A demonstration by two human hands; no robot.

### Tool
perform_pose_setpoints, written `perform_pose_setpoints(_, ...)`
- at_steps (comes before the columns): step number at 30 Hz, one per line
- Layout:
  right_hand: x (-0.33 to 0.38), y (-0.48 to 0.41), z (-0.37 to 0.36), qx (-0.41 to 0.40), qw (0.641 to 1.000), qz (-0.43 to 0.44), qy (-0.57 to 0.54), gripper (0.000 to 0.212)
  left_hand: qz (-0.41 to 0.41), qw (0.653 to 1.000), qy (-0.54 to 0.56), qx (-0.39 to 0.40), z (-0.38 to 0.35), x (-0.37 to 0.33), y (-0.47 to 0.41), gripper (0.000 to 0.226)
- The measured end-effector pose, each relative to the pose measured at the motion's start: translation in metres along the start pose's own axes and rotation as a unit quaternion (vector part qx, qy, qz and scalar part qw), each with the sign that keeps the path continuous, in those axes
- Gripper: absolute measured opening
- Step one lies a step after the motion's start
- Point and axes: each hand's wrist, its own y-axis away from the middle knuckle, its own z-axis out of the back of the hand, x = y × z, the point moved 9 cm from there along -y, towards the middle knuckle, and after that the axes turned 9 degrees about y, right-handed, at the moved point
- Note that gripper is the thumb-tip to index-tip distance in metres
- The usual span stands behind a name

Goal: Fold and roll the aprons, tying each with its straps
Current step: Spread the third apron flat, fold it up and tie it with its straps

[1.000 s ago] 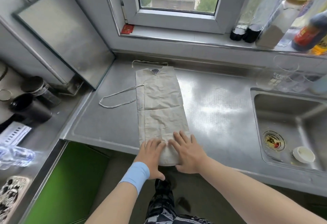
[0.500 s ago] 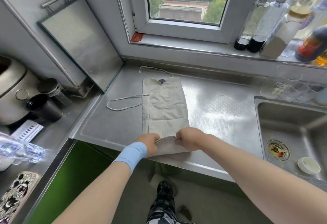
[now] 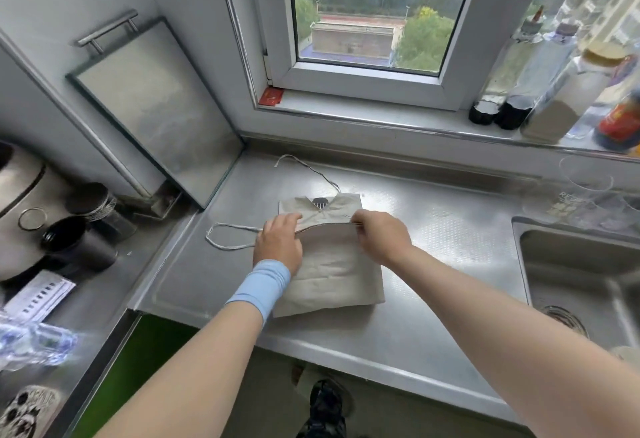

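Note:
A beige apron lies on the steel counter, folded into a narrow strip and doubled over on itself. My left hand pinches the left corner of the lifted near edge, and my right hand pinches its right corner. That edge hangs just short of the apron's far end, where a small dark label shows. One white strap loops out to the left of the apron. A second strap trails toward the back wall.
A sink is sunk into the counter at the right. Bottles crowd the window sill at the right, with clear glasses below them. A steel board leans in the left corner. Dark cups stand on the lower left counter.
Both hands went from pressing flat on the apron's near end to pinching it. They then carried it away from me, folding the strip over toward the far end.

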Motion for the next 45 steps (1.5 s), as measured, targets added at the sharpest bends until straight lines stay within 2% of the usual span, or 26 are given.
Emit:
perform_pose_setpoints(2, 0.006, -0.002, -0.015, -0.029, 0.994, 0.033, 0.098, 0.047, -0.060, 0.998, -0.031, -0.012, -0.014, -0.009, 0.008, 0.049)
perform_pose_setpoints(5, 0.021, 0.013, -0.052, -0.004, 0.985, 0.100, 0.144, 0.063, -0.093, 0.986, -0.049, 0.133, -0.069, -0.003, 0.027, 0.041)
perform_pose_setpoints(8, 0.031, 0.030, -0.096, 0.095, 0.972, 0.156, 0.151, 0.061, -0.070, 0.961, -0.109, 0.245, -0.111, 0.025, 0.042, 0.047)
perform_pose_setpoints(10, 0.031, 0.041, -0.116, 0.120, 0.964, 0.178, 0.155, 0.051, -0.053, 0.948, -0.134, 0.284, -0.124, 0.036, 0.050, 0.059)
perform_pose_setpoints(11, 0.031, 0.047, -0.122, 0.126, 0.964, 0.183, 0.148, 0.049, -0.053, 0.946, -0.143, 0.287, -0.126, 0.038, 0.053, 0.062)
perform_pose_setpoints(16, 0.025, 0.064, -0.126, 0.107, 0.967, 0.177, 0.147, 0.066, -0.052, 0.946, -0.185, 0.262, -0.124, 0.047, 0.067, 0.071)
perform_pose_setpoints(19, 0.034, 0.078, -0.122, 0.096, 0.961, 0.230, 0.115, 0.078, -0.039, 0.940, -0.208, 0.267, -0.126, 0.055, 0.078, 0.075)
perform_pose_setpoints(22, 0.036, 0.093, -0.128, 0.148, 0.945, 0.268, 0.112, 0.092, -0.054, 0.940, -0.200, 0.270, -0.125, 0.051, 0.089, 0.084)
perform_pose_setpoints(25, 0.035, 0.102, -0.132, 0.178, 0.932, 0.279, 0.144, 0.100, -0.092, 0.942, -0.169, 0.276, -0.123, 0.045, 0.100, 0.083)
perform_pose_setpoints(28, 0.034, 0.105, -0.136, 0.213, 0.923, 0.269, 0.177, 0.099, -0.096, 0.930, -0.163, 0.315, -0.126, 0.052, 0.109, 0.092)
perform_pose_setpoints(31, 0.034, 0.104, -0.133, 0.243, 0.927, 0.243, 0.149, 0.083, -0.094, 0.928, -0.136, 0.335, -0.117, 0.051, 0.108, 0.105)
perform_pose_setpoints(33, 0.035, 0.095, -0.115, 0.249, 0.941, 0.215, 0.081, 0.066, -0.052, 0.935, -0.089, 0.338, -0.103, 0.048, 0.098, 0.090)
perform_pose_setpoints(36, 0.032, 0.065, -0.078, 0.214, 0.962, 0.170, 0.020, 0.019, 0.008, 0.935, -0.072, 0.346, -0.081, 0.043, 0.074, 0.042)
perform_pose_setpoints(37, 0.028, 0.055, -0.068, 0.208, 0.965, 0.157, -0.003, 0.014, 0.014, 0.931, -0.074, 0.356, -0.075, 0.040, 0.064, 0.028)
perform_pose_setpoints(39, 0.022, 0.037, -0.047, 0.187, 0.972, 0.132, -0.061, 0.025, 0.039, 0.924, -0.046, 0.379, -0.064, 0.036, 0.046, 0.006)
perform_pose_setpoints(40, 0.019, 0.028, -0.035, 0.174, 0.974, 0.119, -0.085, 0.027, 0.058, 0.922, -0.017, 0.382, -0.059, 0.035, 0.037, 0.002)
perform_pose_setpoints(45, -0.008, -0.010, -0.017, 0.147, 0.976, 0.024, -0.157, 0.020, 0.117, 0.934, 0.083, 0.328, -0.040, 0.039, -0.013, 0.009)
